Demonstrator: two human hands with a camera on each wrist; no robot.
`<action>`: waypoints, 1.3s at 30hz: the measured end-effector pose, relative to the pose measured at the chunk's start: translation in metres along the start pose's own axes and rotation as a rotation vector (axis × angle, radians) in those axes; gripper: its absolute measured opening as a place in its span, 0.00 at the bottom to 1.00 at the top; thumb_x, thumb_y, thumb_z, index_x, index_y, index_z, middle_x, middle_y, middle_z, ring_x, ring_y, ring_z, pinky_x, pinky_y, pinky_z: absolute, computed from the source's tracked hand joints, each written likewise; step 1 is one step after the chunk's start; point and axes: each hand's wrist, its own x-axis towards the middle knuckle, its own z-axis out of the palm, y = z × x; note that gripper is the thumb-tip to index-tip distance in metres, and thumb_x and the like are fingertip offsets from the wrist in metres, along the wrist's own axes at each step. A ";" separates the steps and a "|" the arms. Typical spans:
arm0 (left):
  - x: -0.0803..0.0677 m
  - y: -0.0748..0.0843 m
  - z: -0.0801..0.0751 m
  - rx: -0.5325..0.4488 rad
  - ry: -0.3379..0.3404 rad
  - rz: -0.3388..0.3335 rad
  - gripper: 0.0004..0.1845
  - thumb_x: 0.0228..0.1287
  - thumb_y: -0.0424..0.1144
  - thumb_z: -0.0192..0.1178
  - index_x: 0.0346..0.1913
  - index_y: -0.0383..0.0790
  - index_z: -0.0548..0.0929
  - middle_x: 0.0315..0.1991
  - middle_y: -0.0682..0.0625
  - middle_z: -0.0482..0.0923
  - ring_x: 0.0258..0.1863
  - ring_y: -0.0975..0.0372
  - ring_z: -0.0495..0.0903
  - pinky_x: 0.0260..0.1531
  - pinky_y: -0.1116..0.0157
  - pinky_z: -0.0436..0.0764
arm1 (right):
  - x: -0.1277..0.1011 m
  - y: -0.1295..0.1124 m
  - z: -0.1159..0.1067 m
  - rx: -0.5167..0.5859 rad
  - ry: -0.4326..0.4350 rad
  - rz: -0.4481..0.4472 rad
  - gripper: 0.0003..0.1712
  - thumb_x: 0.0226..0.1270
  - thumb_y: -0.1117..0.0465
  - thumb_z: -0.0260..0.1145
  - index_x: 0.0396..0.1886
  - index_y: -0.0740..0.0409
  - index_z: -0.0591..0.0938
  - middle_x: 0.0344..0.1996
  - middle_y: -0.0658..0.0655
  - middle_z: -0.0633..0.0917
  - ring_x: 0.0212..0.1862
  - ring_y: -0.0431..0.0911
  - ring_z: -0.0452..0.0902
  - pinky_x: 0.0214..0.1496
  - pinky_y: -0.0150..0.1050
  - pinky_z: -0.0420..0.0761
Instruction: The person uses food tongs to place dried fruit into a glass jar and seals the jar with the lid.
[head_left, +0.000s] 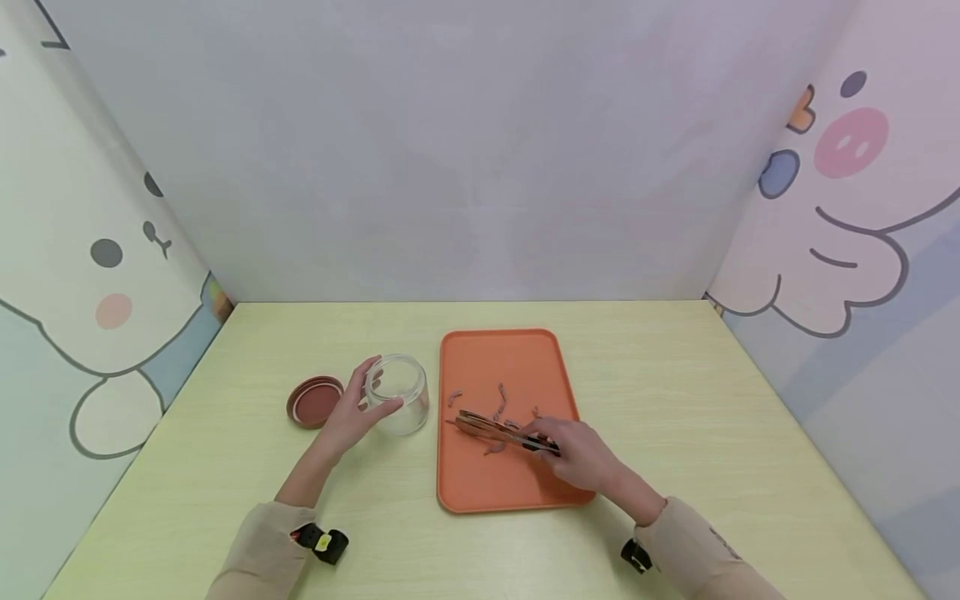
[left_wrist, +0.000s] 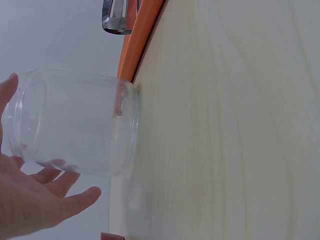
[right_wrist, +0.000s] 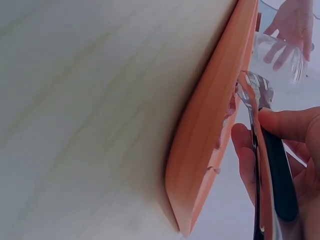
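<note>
A clear glass jar (head_left: pixel 399 392) is seen standing upright and open on the table (head_left: pixel 675 400), just beside the left edge of the orange tray (head_left: pixel 480 483). The jar is touched by the left hand (head_left: pixel 352 414) on its left side, near the rim. In the left wrist view the fingers (left_wrist: pixel 60 200) are shown straight and relaxed against the glass, so the jar is not gripped; the hand is only laid on it. The jar appears empty in that view.

A pair of tongs (head_left: pixel 498 430) is held by the right hand (head_left: pixel 581 454) over the middle of the tray. The tongs are pointed to the left, toward the jar. In the right wrist view the thumb (right_wrist: pixel 290 122) and the fingers are curled around the black handle, so the tongs are firmly gripped. The metal tips (right_wrist: pixel 255 87) are seen close to the tray surface. Whether something is caught between them cannot be told.

Several small reddish pieces (head_left: pixel 501 392) are scattered on the tray, some just beside the tongs and some a little farther back. What they are cannot be told, because they are too small.

A brown-red lid (head_left: pixel 315 401) is laid flat on the table, to the left of the jar and just behind the left hand. Beige sleeves (head_left: pixel 262 550) are worn on both arms.
</note>
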 end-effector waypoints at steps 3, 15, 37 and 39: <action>0.000 0.000 0.000 0.000 0.001 0.000 0.43 0.52 0.51 0.62 0.67 0.51 0.48 0.65 0.44 0.49 0.62 0.48 0.50 0.56 0.45 0.53 | 0.000 0.000 0.000 0.020 -0.003 0.020 0.20 0.50 0.71 0.64 0.44 0.53 0.78 0.31 0.46 0.79 0.23 0.34 0.67 0.20 0.28 0.66; 0.000 0.000 0.000 -0.001 -0.002 -0.009 0.44 0.51 0.52 0.62 0.67 0.52 0.48 0.66 0.44 0.49 0.62 0.46 0.49 0.56 0.45 0.52 | -0.003 0.001 0.000 0.081 -0.014 0.063 0.18 0.53 0.71 0.62 0.44 0.52 0.78 0.29 0.48 0.80 0.22 0.35 0.68 0.19 0.28 0.66; 0.000 -0.002 0.000 -0.003 -0.003 0.003 0.44 0.52 0.51 0.62 0.67 0.52 0.47 0.65 0.45 0.49 0.62 0.47 0.49 0.56 0.45 0.52 | 0.004 0.009 -0.037 0.120 0.139 0.062 0.18 0.51 0.74 0.62 0.43 0.54 0.78 0.21 0.48 0.77 0.15 0.34 0.63 0.13 0.29 0.64; 0.000 -0.002 0.000 -0.002 -0.003 0.004 0.44 0.52 0.51 0.62 0.67 0.52 0.47 0.65 0.44 0.49 0.62 0.46 0.50 0.56 0.45 0.52 | 0.005 0.009 -0.042 0.109 0.158 0.060 0.19 0.51 0.74 0.63 0.43 0.54 0.78 0.21 0.47 0.76 0.15 0.34 0.62 0.13 0.29 0.64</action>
